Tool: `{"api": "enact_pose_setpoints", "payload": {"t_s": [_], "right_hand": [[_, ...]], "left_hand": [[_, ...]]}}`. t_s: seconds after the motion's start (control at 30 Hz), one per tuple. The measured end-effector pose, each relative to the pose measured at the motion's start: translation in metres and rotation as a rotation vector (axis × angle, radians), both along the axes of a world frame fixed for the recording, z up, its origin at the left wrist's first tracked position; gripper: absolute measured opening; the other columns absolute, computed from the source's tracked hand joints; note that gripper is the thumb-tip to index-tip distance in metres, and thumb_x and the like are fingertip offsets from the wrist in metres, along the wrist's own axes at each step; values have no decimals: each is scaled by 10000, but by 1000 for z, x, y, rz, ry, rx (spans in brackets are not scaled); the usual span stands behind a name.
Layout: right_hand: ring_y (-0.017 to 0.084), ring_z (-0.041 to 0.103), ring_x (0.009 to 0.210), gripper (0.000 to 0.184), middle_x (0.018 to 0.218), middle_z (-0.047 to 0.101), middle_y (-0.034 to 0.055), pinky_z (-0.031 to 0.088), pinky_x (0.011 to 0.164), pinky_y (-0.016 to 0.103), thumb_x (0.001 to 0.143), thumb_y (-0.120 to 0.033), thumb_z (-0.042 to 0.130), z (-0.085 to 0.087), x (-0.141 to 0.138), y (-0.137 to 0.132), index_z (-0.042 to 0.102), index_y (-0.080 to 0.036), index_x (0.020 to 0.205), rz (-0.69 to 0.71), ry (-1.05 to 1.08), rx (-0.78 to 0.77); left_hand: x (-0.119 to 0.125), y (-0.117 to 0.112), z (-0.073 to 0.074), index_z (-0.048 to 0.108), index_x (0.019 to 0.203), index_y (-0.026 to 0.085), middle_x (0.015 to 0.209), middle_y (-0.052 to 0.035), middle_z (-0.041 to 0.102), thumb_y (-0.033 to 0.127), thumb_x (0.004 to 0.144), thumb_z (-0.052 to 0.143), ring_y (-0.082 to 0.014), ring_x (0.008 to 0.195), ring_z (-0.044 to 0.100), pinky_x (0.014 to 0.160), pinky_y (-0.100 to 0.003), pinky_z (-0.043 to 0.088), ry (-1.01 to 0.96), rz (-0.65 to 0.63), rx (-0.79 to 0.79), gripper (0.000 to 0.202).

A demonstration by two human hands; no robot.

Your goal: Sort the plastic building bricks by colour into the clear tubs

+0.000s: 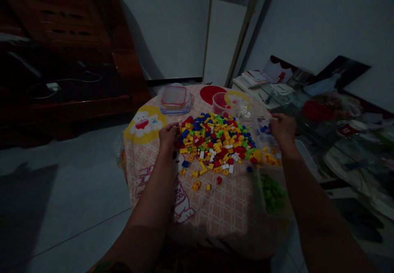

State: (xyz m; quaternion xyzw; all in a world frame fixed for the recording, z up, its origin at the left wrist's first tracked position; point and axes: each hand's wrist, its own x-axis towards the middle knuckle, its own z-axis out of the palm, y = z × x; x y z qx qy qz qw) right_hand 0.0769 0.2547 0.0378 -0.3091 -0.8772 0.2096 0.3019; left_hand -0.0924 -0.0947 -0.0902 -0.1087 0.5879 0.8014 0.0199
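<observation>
A pile of mixed toy building bricks (215, 137) in yellow, red, blue, green and white covers the middle of the round table. At its left edge is my left hand (168, 136), fingers curled together; whatever they hold, if anything, is hidden. My right hand (283, 129) is by the small clear container (257, 122) with blue bricks, its fingers pinched close to the rim. I cannot make out what is between them. Nearer to me, a tub of yellow bricks (272, 158) and a larger tub of green bricks (272, 195) stand under my right forearm.
Stacked lidded boxes (174, 100) sit at the table's back left. A round clear tub (221, 104) with red pieces and a bag of white pieces (244, 111) stand behind the pile. On the right is a cluttered glass-topped cabinet (310, 117); a wooden bench (74, 104) is at left.
</observation>
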Motion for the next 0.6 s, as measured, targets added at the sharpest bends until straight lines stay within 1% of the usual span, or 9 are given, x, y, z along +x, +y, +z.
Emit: {"api": "enact_pose_setpoints", "payload": {"t_s": [0.07,0.1,0.17,0.23,0.3,0.4,0.5,0.6], "right_hand": [[218,703,745,259,836,758,93,528,727,318,846,-226,596,-1,6,-45,773,-139,1014,199,-25,45],[214,707,783,247,875,766,85,523,744,305,874,-246,590,-5,9,-71,775,-161,1014,321,-54,38],[204,710,842,246,959,777,79,507,779,287,925,-257,561,-17,14,-122,769,-182,1032,514,-129,18],[200,709,876,239,992,779,72,486,803,280,961,-264,549,-34,15,-166,760,-197,1052,627,-271,4],[207,708,918,234,1005,778,80,465,810,277,986,-269,536,-50,13,-198,753,-202,1041,684,-429,16],[219,704,996,247,1041,774,86,448,811,276,1017,-292,508,-66,8,-227,736,-205,1059,745,-561,60],[223,703,1029,256,1067,771,76,449,804,276,1036,-334,499,-72,3,-242,713,-222,1119,786,-610,88],[225,703,1041,269,1093,766,77,459,822,283,1034,-378,527,-76,1,-252,674,-228,1202,821,-646,115]], "left_hand": [[-2,0,-3,757,888,143,762,-48,719,200,639,639,-126,656,632,606,-220,525,9,7,-1,281],[-3,0,-4,758,888,143,772,-51,724,198,643,644,-129,668,640,626,-228,537,21,8,-2,276],[-4,0,-7,758,891,141,780,-54,730,199,649,656,-138,692,657,671,-249,558,44,7,-3,269],[-4,0,-7,754,893,140,768,-50,724,201,650,666,-143,702,665,704,-266,568,50,5,-2,265],[-3,0,-6,751,887,136,754,-45,714,195,649,667,-144,710,667,727,-272,567,43,2,-3,259],[-1,0,-2,751,883,130,763,-50,713,183,656,655,-152,725,670,740,-283,564,27,-1,1,253],[0,0,1,750,882,131,776,-51,718,180,659,649,-153,724,665,738,-289,562,6,3,-3,250],[-1,0,0,748,894,130,775,-47,721,183,660,636,-150,729,664,735,-281,557,3,-6,-12,265]]}}
